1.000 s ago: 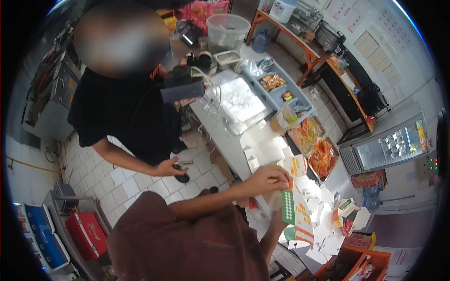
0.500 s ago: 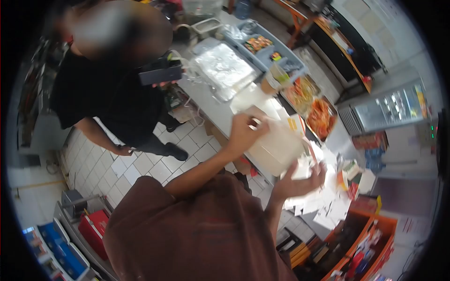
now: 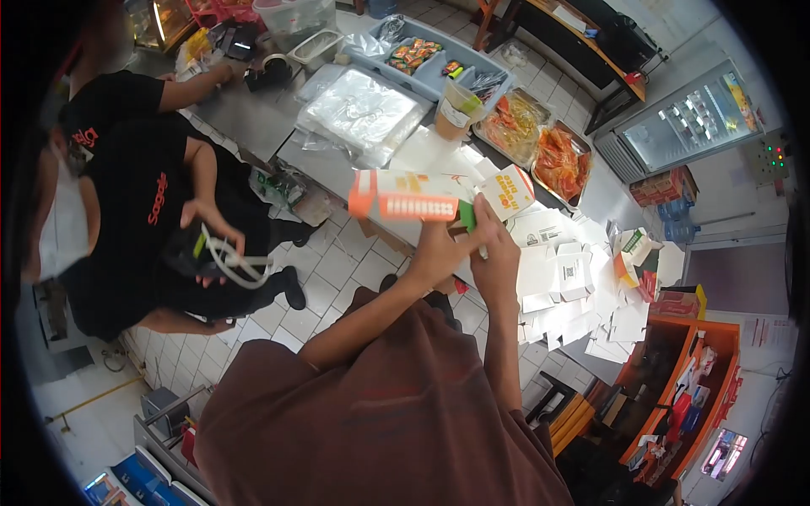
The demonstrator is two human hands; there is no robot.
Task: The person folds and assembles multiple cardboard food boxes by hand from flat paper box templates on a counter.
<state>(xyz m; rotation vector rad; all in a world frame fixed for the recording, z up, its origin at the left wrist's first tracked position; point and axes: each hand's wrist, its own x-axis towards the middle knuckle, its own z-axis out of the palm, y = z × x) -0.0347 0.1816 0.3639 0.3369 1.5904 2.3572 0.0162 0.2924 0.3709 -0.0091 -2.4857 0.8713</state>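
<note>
My left hand (image 3: 440,255) is closed on the lower edge of a printed cardboard food box (image 3: 405,187), which is white with orange and yellow print. My right hand (image 3: 493,249) grips the right end of the same box, beside a small green patch. The box is held above the counter's near edge, its printed side toward me. Just beyond my right hand lies another printed carton (image 3: 506,192) with yellow and orange lettering. White unfolded and part-folded cartons (image 3: 569,278) are piled to the right of my hands.
A stack of clear plastic bags (image 3: 359,110), a cup (image 3: 456,110), a grey divided bin (image 3: 498,63) and trays of orange-red food (image 3: 561,164) occupy the counter (image 3: 333,173). Two people in black shirts (image 3: 139,185) stand at left; one holds a dark device with a pale cord (image 3: 240,263).
The box has turned from its plain side to its printed side. My right hand, open before, has closed on it. The view has shifted, and a second person now shows at left.
</note>
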